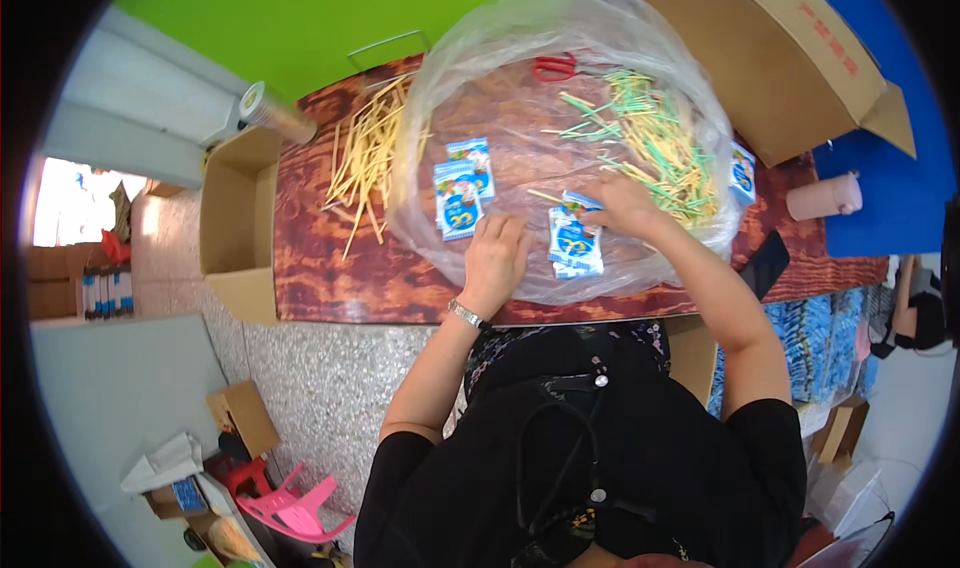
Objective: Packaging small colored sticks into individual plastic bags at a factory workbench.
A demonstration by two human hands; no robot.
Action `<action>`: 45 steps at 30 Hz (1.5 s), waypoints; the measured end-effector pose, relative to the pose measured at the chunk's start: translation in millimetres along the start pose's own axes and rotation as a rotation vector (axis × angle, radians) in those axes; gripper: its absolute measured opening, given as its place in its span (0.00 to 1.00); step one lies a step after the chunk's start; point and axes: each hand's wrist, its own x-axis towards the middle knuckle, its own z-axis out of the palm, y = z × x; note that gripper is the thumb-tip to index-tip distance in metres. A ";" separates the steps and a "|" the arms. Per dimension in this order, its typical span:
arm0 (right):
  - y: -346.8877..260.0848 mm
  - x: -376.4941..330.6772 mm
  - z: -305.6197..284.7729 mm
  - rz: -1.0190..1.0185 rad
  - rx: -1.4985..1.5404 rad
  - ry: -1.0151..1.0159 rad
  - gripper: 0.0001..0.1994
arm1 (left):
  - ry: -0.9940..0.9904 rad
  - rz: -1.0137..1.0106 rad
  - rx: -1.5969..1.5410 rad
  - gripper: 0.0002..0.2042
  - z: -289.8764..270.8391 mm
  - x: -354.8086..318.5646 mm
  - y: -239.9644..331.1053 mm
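A black shirt faces the blue-and-white packet stack, lengthwise toward it, near-left of the closer right hand, whose pinch I cannot tell.

2 packet clusters near 2 hands, 2 stick piles, 1 plastic bag, 1 pink bottle

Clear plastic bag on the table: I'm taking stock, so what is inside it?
Inside: red-handled scissors, a heap of thin green and yellow sticks, two piles of blue-white packets, one partly under the right hand. Lower sticks and packets are covered.
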 end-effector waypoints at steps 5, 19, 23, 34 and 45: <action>3.1 -7.8 11.6 -0.118 -0.193 0.069 0.21 | -0.074 0.038 -0.138 0.14 23.3 7.0 13.1; -9.5 -35.6 -46.1 -0.011 0.766 0.197 0.06 | -0.409 -0.384 -0.977 0.12 33.6 41.5 27.9; -9.0 -39.8 -43.5 0.029 0.837 0.232 0.06 | -0.404 -0.444 -0.947 0.09 39.8 43.2 31.9; 97.0 -14.7 -58.0 0.212 0.375 0.424 0.13 | -0.168 -0.301 -0.695 0.17 44.9 43.1 42.9; 76.7 28.3 -56.3 0.637 -0.180 -0.173 0.16 | -0.144 -0.280 -0.708 0.15 39.5 33.7 37.7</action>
